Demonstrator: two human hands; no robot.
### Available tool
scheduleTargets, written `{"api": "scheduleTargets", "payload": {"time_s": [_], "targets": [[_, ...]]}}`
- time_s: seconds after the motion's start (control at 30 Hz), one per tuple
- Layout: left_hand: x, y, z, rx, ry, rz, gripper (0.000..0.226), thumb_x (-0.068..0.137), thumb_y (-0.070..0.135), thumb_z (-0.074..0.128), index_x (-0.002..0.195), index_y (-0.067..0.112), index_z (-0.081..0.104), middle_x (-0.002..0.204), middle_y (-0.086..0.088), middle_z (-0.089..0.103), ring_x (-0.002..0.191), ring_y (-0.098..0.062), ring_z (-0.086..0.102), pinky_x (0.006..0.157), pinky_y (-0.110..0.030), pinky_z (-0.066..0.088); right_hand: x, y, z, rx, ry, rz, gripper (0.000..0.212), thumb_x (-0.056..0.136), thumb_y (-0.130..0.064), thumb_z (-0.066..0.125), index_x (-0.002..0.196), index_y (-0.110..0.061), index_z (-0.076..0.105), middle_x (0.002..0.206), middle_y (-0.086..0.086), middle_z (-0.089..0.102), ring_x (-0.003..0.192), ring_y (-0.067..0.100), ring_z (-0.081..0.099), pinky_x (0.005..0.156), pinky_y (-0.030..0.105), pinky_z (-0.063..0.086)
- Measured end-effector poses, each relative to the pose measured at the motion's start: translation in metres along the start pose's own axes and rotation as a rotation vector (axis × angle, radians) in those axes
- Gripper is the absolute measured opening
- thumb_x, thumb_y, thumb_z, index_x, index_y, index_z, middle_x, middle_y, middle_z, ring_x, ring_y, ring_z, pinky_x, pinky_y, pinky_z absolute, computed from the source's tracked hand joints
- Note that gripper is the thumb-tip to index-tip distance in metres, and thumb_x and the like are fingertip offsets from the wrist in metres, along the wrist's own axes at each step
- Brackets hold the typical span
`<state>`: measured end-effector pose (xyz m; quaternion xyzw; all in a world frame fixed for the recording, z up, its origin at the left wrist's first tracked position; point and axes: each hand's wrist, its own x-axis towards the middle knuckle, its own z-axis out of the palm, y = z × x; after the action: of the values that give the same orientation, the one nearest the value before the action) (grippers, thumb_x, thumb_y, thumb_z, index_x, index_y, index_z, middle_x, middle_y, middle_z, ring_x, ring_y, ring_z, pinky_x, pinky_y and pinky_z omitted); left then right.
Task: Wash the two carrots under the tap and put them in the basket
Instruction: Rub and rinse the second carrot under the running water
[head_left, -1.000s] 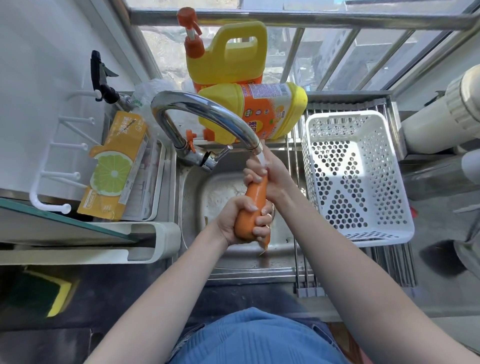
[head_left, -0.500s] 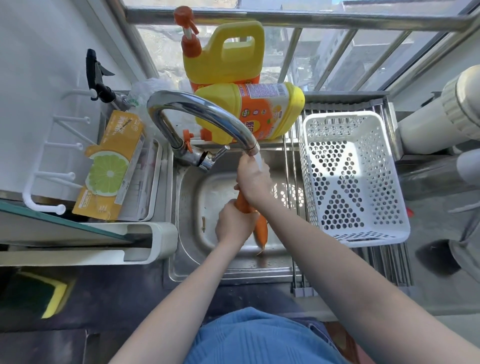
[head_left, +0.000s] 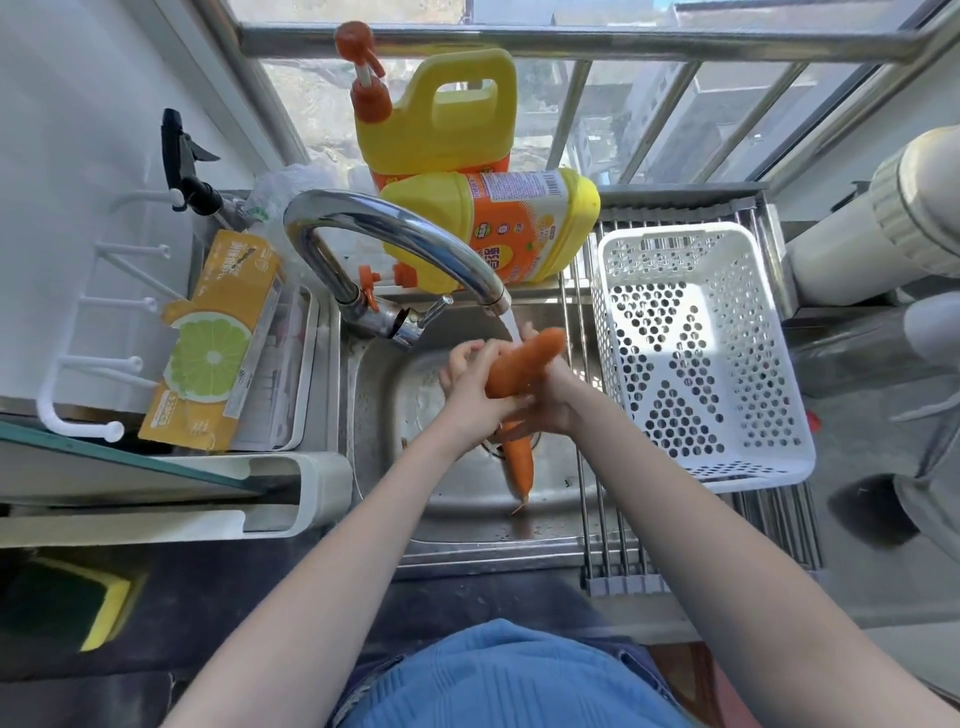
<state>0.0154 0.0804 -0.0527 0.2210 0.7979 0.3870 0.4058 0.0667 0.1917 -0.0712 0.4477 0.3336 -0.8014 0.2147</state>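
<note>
Grip: both hands held carrots over the sink (head_left: 457, 525); the left hand (head_left: 470, 395) curled round the upper carrot (head_left: 524, 361), and the right hand (head_left: 553, 402) closed round the top of the lower carrot (head_left: 518, 460).
Water: a stream ran from the tap (head_left: 400, 241) onto the upper carrot's raised end.
Lower carrot: it pointed tip down toward the sink floor, below the hands.
Basket: the white basket (head_left: 779, 415) sat on a metal rack (head_left: 602, 519) just right of the sink, apart from both carrots.
Behind the tap: two yellow detergent bottles (head_left: 493, 228) stood and lay by the window.
</note>
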Motion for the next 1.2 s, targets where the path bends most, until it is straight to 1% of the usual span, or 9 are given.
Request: {"api": "scheduleTargets", "payload": {"time_s": [0.07,0.17,0.27,0.33,0.43,0.57,0.8,1.0,1.2], "targets": [[0.000,0.006,-0.004,-0.008,-0.096,0.036,0.057,0.079,-0.008,0.054,0.117,0.034,0.047,0.144,-0.002,0.023,0.132,-0.025,0.024,0.113,-0.040,0.029,0.000,-0.002,0.001,0.074,-0.122,-0.016,0.038,0.086,-0.046,0.052,0.099,-0.011,0.059,0.104,0.016,0.057,0.098,0.032,0.057,0.084,0.049,0.048],[0.000,0.008,-0.010,-0.392,-0.039,-0.021,0.067,0.074,-0.023,0.039,0.107,0.034,0.044,0.136,-0.008,0.039,0.123,-0.025,0.044,0.084,-0.038,0.056,-0.004,-0.009,0.007,0.054,0.030,-0.135,0.012,0.089,-0.020,0.058,0.098,-0.011,0.057,0.090,0.013,0.061,0.076,0.022,0.065,0.066,0.034,0.058],[-0.002,0.006,-0.016,-0.630,0.185,-0.263,0.042,0.086,-0.007,0.052,0.121,0.015,0.041,0.133,-0.011,0.046,0.117,-0.026,0.053,0.084,-0.039,0.052,0.005,-0.002,0.002,0.167,0.113,-0.241,0.060,0.080,-0.011,0.072,0.133,-0.011,0.043,0.096,0.017,0.060,0.070,0.024,0.070,0.062,0.039,0.060],[-0.005,0.005,-0.014,-0.680,-0.072,-0.457,0.039,0.093,0.021,0.059,0.127,0.009,0.046,0.127,-0.017,0.053,0.117,-0.031,0.055,0.084,-0.043,0.053,0.006,-0.002,0.008,0.193,0.218,-0.287,0.067,0.079,-0.015,0.076,0.137,-0.009,0.041,0.082,0.012,0.060,0.056,0.017,0.066,0.057,0.035,0.058],[-0.015,0.009,-0.004,-0.775,-0.492,-0.582,0.026,0.094,0.031,0.058,0.108,0.010,0.055,0.091,-0.012,0.068,0.071,-0.019,0.067,0.055,-0.026,0.057,0.009,-0.006,0.019,0.236,0.278,-0.356,0.041,0.084,-0.018,0.072,0.116,-0.010,0.047,0.069,0.010,0.053,0.042,0.015,0.058,0.049,0.029,0.055],[-0.015,0.004,-0.001,-0.829,-0.577,-0.629,0.028,0.096,0.028,0.052,0.070,0.019,0.046,0.043,0.009,0.033,0.029,0.000,0.024,0.029,-0.011,0.012,0.002,-0.018,0.020,0.303,0.173,-0.425,0.034,0.079,-0.012,0.066,0.104,-0.009,0.044,0.060,0.008,0.057,0.049,0.018,0.060,0.048,0.029,0.054],[-0.012,-0.002,-0.031,-0.779,-0.966,-0.659,0.043,0.083,0.042,0.051,0.047,0.021,0.041,0.032,0.010,0.032,0.023,0.000,0.025,0.031,-0.012,0.008,-0.020,-0.016,0.018,0.530,-0.293,-0.381,0.013,0.081,-0.027,0.054,0.078,-0.014,0.051,0.059,0.002,0.053,0.051,0.014,0.052,0.056,0.027,0.051],[-0.009,0.011,-0.006,-0.412,-0.362,-0.654,0.033,0.081,0.010,0.053,0.055,0.020,0.035,0.035,0.007,0.025,0.025,-0.007,0.018,0.034,-0.009,0.010,-0.008,-0.030,0.033,0.428,0.128,-0.384,0.013,0.086,-0.020,0.048,0.079,-0.009,0.052,0.051,0.004,0.051,0.039,0.015,0.047,0.047,0.022,0.043],[-0.007,-0.008,0.020,-0.149,0.121,-0.503,0.007,0.077,0.019,0.058,0.072,0.014,0.058,0.067,-0.010,0.062,0.067,-0.034,0.063,0.049,-0.024,0.034,0.004,-0.032,0.057,0.285,0.613,-0.443,0.029,0.087,-0.018,0.051,0.061,-0.011,0.061,0.058,0.012,0.062,0.045,0.025,0.055,0.049,0.033,0.050]]}}
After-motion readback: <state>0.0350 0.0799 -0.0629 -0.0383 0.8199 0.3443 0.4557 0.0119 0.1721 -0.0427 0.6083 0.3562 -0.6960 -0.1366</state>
